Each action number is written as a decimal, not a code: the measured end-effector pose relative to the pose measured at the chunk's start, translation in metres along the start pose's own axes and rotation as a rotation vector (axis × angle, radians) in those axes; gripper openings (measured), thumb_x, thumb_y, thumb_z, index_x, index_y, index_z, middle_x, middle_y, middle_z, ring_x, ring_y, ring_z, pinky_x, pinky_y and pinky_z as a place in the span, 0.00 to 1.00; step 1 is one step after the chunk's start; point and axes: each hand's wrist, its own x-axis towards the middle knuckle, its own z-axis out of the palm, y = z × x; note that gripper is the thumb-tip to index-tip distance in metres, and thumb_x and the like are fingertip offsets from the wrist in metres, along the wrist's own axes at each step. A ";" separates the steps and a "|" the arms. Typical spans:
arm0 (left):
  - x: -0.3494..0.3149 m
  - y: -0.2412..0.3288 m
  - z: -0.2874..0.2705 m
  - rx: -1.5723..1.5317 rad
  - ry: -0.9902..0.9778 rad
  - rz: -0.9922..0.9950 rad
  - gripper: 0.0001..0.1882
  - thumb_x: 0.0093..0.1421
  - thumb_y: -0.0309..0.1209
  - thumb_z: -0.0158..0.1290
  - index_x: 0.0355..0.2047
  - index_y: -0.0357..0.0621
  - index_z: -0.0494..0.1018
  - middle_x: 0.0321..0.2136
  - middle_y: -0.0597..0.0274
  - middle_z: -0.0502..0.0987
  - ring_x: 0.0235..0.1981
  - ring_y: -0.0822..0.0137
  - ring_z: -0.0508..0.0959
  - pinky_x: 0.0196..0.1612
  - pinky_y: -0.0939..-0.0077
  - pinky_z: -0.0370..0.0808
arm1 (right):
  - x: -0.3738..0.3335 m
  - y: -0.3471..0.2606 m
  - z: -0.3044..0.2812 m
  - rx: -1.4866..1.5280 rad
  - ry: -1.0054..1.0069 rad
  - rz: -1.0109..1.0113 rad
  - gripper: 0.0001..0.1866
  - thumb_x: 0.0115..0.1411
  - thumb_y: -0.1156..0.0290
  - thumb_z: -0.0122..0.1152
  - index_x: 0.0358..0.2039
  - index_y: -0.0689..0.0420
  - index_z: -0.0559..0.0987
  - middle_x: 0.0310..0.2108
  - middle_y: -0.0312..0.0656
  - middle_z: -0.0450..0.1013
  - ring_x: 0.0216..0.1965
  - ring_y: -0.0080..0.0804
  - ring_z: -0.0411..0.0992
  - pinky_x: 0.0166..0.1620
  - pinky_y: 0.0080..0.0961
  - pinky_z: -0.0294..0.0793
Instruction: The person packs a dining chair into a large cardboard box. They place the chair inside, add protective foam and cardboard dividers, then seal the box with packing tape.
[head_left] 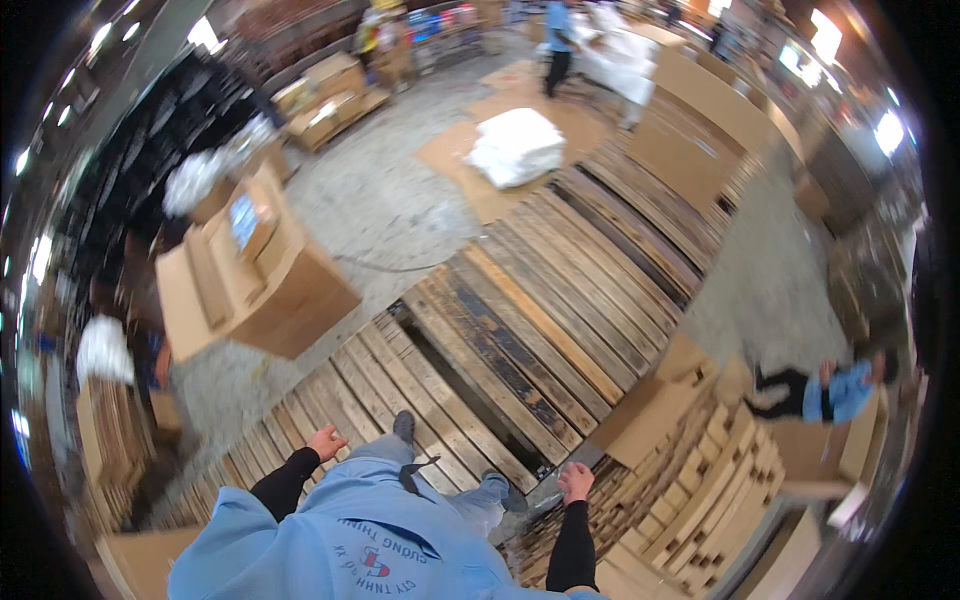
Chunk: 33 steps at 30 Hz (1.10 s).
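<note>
- Several long rows of wooden pallets (520,320) cover the floor, running from about 7 o'clock up towards 1 o'clock; their planks are worn, some dark, some pale, and the person stands on them.
- One big open cardboard box (250,285) sits at 9 o'clock on the bare concrete floor (370,210), its flaps up, just beside the pallet edge.
- Stacked flat cardboard (690,490) lies at 4 to 5 o'clock, piled in stepped layers just beside the right hand.
- One white bundle (515,145) rests on a cardboard sheet (470,175) at 12 o'clock, well apart from the person.
- Tall cardboard sheets (700,120) lean at 1 o'clock.
- A second person in a blue top (835,392) is low down at 3 o'clock, among boxes; a third person (558,45) stands far off at 12 o'clock.
- Light blue shirt (350,540) and jeans of the wearer fill 6 o'clock, with two grey shoes (404,425) on the planks.
- Left hand (326,441), at 7 o'clock, hangs free with fingers loosely spread, holding nothing, above the pallet planks.
- Right hand (575,482), at 5 o'clock, is loosely curled and empty, near the edge where pallets meet the stacked cardboard; whether it touches anything I cannot tell.
</note>
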 end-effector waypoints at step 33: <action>0.028 -0.203 -0.053 -0.906 0.433 -0.911 0.23 0.64 0.46 0.59 0.43 0.33 0.76 0.39 0.48 0.83 0.43 0.56 0.83 0.44 0.57 0.78 | -0.164 -0.144 1.049 -0.996 -1.108 -0.720 0.21 0.56 0.63 0.66 0.45 0.66 0.83 0.39 0.55 0.83 0.42 0.45 0.82 0.48 0.35 0.79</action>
